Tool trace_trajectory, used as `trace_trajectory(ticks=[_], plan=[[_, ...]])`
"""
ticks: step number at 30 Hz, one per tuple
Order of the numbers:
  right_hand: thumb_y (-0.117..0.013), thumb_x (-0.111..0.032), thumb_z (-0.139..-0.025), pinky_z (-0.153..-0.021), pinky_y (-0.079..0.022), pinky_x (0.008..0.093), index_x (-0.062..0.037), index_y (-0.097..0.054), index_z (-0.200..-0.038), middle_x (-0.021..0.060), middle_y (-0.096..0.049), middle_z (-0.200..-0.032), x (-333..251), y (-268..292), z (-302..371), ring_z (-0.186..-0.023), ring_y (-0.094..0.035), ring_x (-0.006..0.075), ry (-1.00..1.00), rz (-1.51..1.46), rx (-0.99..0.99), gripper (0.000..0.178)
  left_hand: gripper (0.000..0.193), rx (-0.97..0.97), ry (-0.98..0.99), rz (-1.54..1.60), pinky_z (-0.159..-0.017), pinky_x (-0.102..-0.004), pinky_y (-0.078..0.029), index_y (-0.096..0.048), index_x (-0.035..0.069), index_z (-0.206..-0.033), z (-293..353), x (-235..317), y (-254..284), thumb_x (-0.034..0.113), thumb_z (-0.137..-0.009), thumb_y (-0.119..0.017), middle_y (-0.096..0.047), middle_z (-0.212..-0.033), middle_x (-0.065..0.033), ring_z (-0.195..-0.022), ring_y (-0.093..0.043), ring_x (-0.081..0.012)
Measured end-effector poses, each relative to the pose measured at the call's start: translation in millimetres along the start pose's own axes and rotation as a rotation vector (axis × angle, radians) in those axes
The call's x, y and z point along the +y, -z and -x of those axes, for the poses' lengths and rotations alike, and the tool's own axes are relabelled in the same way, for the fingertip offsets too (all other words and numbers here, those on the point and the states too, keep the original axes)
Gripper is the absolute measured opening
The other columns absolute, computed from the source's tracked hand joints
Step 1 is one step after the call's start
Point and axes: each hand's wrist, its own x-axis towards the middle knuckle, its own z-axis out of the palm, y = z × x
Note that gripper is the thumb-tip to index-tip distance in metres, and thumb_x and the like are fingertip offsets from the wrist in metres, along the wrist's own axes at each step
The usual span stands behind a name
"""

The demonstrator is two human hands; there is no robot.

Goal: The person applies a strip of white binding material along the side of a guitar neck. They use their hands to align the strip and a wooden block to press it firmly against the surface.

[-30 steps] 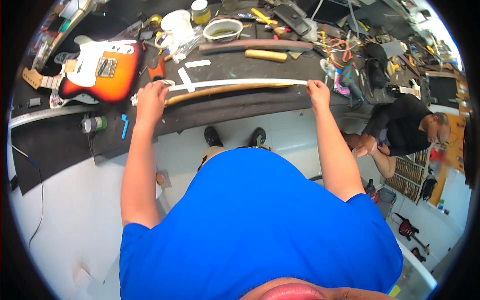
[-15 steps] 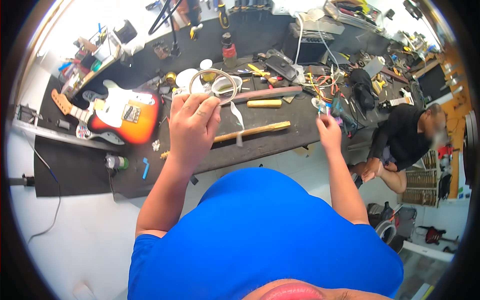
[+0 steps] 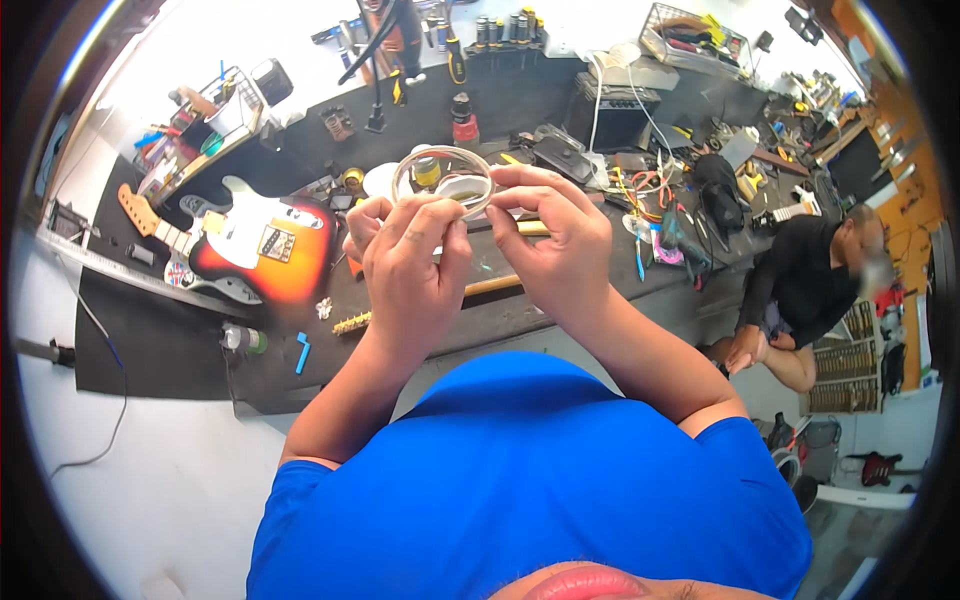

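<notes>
Up in front of my chest, above the bench, is a thin ring-shaped coil of wire [image 3: 440, 149]. My left hand [image 3: 412, 265] grips its lower edge with curled fingers and thumb. At the coil's right edge, my right hand [image 3: 556, 240] has thumb and fingertips pinched on it; the exact contact is partly hidden. Behind and under both hands lies a long wooden strip [image 3: 490, 288], largely covered by them. A cluster of gold-coloured pegs [image 3: 352, 323] shows beside my left wrist.
A sunburst electric guitar [image 3: 306, 262] lies at the left, near a blue crank-shaped tool [image 3: 302, 353]. Cutters, a blue pen-like tool [image 3: 640, 262] and a black cap [image 3: 716, 192] crowd the right of the bench [image 3: 400, 385]. A person in black [image 3: 795, 270] sits at the right.
My right hand has come left from the tools at the bench's right to the coil. My left hand, still holding the coil, has shifted slightly right.
</notes>
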Motion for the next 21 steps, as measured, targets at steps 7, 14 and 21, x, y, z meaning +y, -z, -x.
trace_trajectory(ticks=[7, 14, 21], plan=[[-0.078, 0.001, -0.080, -0.084, -0.061, 0.0416, -0.0037, -0.066, -0.089, 0.0130, -0.075, -0.112, -4.8, -12.9, -13.4, -0.101, -0.075, 0.0309, 0.179, 0.061, -0.113, 0.016, 0.008, 0.045, 0.138, 0.035, -0.089, -0.0391, -0.039, -0.077, 0.010, -0.096, 4.6, 8.0, 10.4, 0.011, -0.089, -0.076, -0.074, -0.093, -0.0042, -0.087, -0.057, -0.0257], [-0.080, -0.002, -0.075, -0.081, -0.057, 0.0422, -0.0065, -0.063, -0.084, 0.0086, -0.074, -0.109, -11.1, -23.1, -8.0, -0.092, -0.070, 0.0292, 0.371, 0.089, -0.220, 0.020, 0.010, 0.078, 0.481, 0.323, -0.099, -0.0400, -0.037, -0.078, 0.007, -0.091, 33.6, 12.0, 14.0, 0.012, -0.085, -0.072, -0.075, -0.090, -0.0060, -0.100, -0.055, -0.0243], [-0.081, -0.013, -0.074, -0.091, -0.050, 0.0456, -0.0066, -0.062, -0.088, 0.0084, -0.071, -0.111, 7.7, -56.9, -10.2, -0.104, -0.068, 0.0298, 0.468, 0.184, -0.262, 0.024, 0.011, 0.055, 0.677, 0.431, -0.082, -0.0345, -0.048, -0.074, -0.003, -0.082, 27.1, -19.4, 2.5, 0.003, -0.085, -0.065, -0.067, -0.083, -0.0054, -0.088, -0.060, -0.0167]])
